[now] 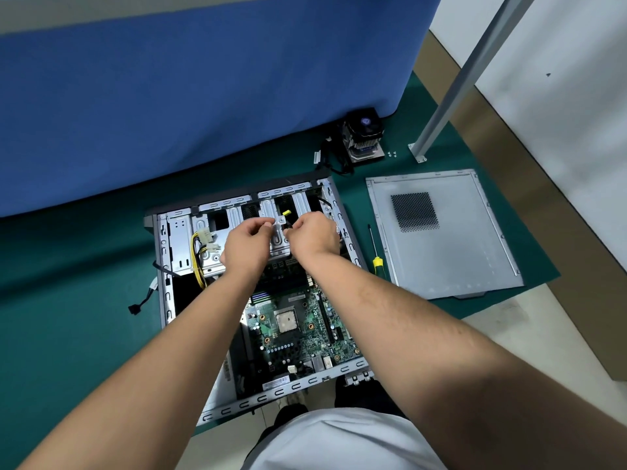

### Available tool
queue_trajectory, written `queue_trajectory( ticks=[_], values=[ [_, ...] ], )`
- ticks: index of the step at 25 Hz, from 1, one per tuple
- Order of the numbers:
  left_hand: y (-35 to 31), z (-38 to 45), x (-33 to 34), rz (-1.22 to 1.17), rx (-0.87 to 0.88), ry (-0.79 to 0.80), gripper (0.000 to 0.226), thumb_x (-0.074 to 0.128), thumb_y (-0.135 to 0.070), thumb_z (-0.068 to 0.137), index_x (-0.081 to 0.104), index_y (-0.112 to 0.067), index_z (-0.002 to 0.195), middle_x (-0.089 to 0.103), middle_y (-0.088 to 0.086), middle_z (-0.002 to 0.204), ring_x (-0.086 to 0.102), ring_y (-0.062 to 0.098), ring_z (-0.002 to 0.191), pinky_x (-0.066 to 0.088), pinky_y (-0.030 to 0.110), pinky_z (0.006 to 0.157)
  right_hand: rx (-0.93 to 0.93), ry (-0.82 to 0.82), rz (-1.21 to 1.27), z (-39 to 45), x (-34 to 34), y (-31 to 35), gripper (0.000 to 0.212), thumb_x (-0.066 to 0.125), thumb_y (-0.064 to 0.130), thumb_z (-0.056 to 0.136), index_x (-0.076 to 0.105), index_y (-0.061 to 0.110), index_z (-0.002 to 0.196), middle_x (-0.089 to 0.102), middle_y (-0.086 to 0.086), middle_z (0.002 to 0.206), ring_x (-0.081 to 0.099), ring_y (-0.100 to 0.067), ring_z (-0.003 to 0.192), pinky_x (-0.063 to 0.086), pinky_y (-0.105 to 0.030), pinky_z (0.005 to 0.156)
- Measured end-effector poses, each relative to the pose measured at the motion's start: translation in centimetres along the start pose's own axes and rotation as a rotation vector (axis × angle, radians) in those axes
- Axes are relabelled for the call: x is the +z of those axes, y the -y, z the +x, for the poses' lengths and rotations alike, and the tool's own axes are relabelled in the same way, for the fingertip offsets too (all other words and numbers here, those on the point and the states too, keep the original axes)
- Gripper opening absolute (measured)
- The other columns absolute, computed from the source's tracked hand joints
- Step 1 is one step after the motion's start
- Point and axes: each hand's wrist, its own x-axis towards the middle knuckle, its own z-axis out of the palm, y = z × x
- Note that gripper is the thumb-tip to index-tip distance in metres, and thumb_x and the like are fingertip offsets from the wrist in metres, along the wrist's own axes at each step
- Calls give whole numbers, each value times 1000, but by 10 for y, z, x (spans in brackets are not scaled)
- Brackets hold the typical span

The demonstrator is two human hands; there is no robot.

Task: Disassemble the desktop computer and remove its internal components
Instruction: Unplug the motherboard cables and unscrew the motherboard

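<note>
— How did the computer case [176,239] lie?

— On its side on the green mat, open, its green motherboard [298,329] still inside with the bare processor [285,322] showing.

— And the removed parts?

— The grey side panel [441,232] lay flat just right of the case. The cooler with its fan [364,135] sat beyond, near the blue cloth, its cables trailing.

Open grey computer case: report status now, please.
Both hands, left hand and right hand, at silver drive cage, fingers pinched. Open grey computer case: green motherboard inside. Yellow-handled screwdriver outside, no obstruction.
</note>
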Motion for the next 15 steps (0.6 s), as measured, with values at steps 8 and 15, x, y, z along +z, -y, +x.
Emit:
queue_trajectory(
  ticks=[8, 15],
  values=[
    [-33, 50, 12, 783, 259, 97, 22, 59, -43, 93, 72, -34, 108, 74, -3, 99, 66, 24, 102, 50, 39, 91, -40, -23, -11, -5, 3, -4, 9, 65, 19, 88, 68, 23, 80, 69, -4, 90, 65, -34, 84, 53, -31, 69],
    [-53, 69, 29, 1024, 159, 143, 21, 67, -33, 84, 76, -26, 101, 70, 5, 102, 67, 31, 95, 51, 37, 82, -123, -5, -37, -7, 0, -10, 16, 62, 16, 89, 72, 26, 98, 69, -8, 92, 65, -36, 86, 48, -32, 67]
  ],
)
